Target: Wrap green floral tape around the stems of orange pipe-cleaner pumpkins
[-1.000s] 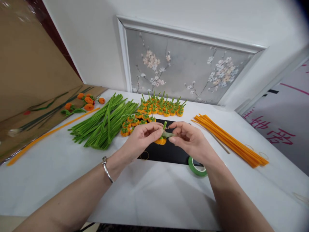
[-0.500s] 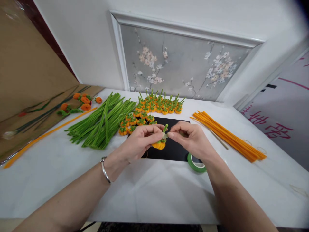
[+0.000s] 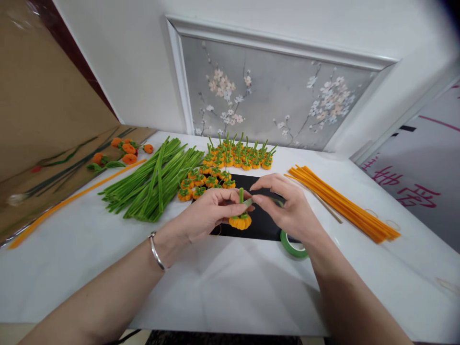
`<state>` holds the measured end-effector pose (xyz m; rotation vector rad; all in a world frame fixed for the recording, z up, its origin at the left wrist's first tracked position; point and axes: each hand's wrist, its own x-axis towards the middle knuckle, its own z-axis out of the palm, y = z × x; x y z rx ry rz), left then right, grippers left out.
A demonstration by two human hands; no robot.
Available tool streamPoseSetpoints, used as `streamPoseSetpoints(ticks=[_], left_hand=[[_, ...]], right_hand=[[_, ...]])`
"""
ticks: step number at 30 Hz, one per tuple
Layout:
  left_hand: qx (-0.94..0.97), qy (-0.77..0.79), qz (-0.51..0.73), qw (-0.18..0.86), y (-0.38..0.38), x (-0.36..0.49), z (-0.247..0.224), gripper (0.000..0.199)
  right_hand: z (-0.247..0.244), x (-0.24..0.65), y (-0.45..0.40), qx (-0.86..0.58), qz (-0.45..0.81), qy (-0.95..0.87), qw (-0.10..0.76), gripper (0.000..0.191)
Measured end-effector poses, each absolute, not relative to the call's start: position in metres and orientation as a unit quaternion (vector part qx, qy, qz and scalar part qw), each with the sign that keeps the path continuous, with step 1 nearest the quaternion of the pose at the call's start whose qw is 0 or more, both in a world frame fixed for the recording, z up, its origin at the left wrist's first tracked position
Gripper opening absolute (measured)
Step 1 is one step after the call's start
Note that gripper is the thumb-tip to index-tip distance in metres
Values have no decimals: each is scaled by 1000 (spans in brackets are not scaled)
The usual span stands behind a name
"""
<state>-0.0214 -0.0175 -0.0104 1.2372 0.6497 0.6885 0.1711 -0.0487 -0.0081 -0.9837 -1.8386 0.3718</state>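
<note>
My left hand [image 3: 215, 211] pinches a small orange pipe-cleaner pumpkin [image 3: 240, 222] by its green stem, and the stem points up. A pale green strip of floral tape [image 3: 247, 202] lies against the stem. My right hand [image 3: 283, 203] has that tape at its thumb, with the index finger lifted off; the lower fingers are partly hidden. Below my right wrist, a green tape roll [image 3: 290, 250] rests on the edge of a black mat [image 3: 247, 234]. More orange pumpkins [image 3: 212, 182] with green tops stand just beyond my left hand.
A pile of green pipe cleaners [image 3: 154, 184] lies left on the white table [image 3: 230, 287]. Orange pipe cleaners [image 3: 345, 203] are bundled at the right. Stemmed pumpkins [image 3: 239, 155] stand in rows by the wall. Finished orange pieces [image 3: 128, 153] and a long orange strip [image 3: 77, 203] are far left.
The pumpkin has tipped more upright and sits slightly lower. My right index finger has lifted away from the thumb, and more of the tape now shows by the right hand.
</note>
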Motion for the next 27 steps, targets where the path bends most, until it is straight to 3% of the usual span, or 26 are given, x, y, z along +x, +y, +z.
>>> streamPoseSetpoints(ticks=[8,11,15,21,27], left_hand=[[552,290,330,709,-17,-23,-12,24],[585,286,342,677,-17,-22,-10,28],[655,286,355,603,-17,-22,-8,22],[718,290,313,551,-17,-24,-5,19],[713,284,302,566,-16,-25,-9,20]], right_hand=[[-8,169,-52,-357,153,-798,462,8],[-12,169,-50,-388,220,-762,469,7],[-16,168,-48,-435,329,-730,413,19],[-15,164,-47,-392,474,-674,410,19],[-13,167,-46,-385,482,-655,437,18]])
